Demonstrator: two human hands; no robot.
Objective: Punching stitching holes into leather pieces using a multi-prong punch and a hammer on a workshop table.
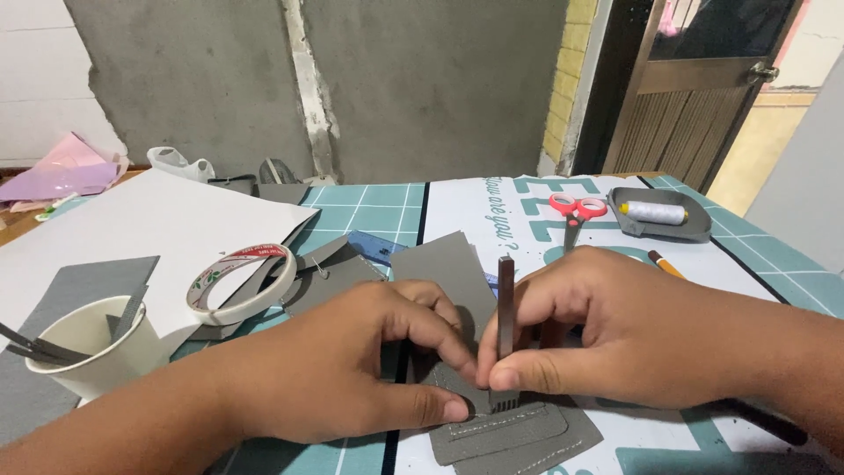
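Right hand [615,339] grip closed w/ thumb & fingers on a metal pronged punch [505,330], upright, prongs touching the grey leather piece [501,431] on the counter [774,273]. Left hand [352,361] pinches shut at the punch's base, pressing the leather. Tape roll [242,283], paper cup [97,347] left; scissors [576,211] behind.

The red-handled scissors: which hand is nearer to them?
Right. The right hand, gripping the pronged metal punch, sits just below the red-handled scissors; the left hand lies farther off, lower left, pressing the grey leather pieces.
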